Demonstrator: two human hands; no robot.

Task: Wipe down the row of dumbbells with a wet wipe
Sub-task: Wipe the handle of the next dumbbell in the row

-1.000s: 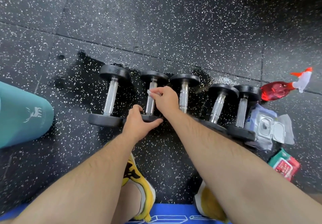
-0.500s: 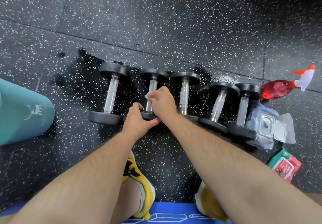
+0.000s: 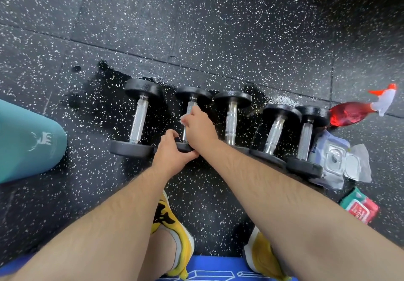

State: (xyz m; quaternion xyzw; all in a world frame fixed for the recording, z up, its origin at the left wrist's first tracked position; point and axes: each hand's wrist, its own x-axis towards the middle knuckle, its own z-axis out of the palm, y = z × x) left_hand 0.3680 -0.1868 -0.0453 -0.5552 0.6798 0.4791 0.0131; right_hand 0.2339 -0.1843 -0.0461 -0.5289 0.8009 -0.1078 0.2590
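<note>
The left hand (image 3: 172, 153) curls its grip over the near head of the row's second black-headed chrome dumbbell (image 3: 193, 94), likely steadying it, while the right hand (image 3: 199, 127) clamps a white wet wipe (image 3: 182, 120) round its handle.

Under right hand (image 3: 200, 127) — wet wipe (image 3: 182, 120) mostly hidden; teal bottle (image 3: 28, 141) cropped left.

Five dumbbells (image 3: 231, 119) lay in a row on a speckled black floor (image 3: 218, 29). At the second dumbbell (image 3: 193, 94) from the left, the left hand (image 3: 172, 149) gripped the near head. The right hand (image 3: 200, 126) curled round the handle, holding a white wet wipe (image 3: 183, 121). To the right lay a red spray bottle (image 3: 349, 113) and a wipes pack (image 3: 334, 158). To the left lay a teal bottle (image 3: 28, 141).
</note>
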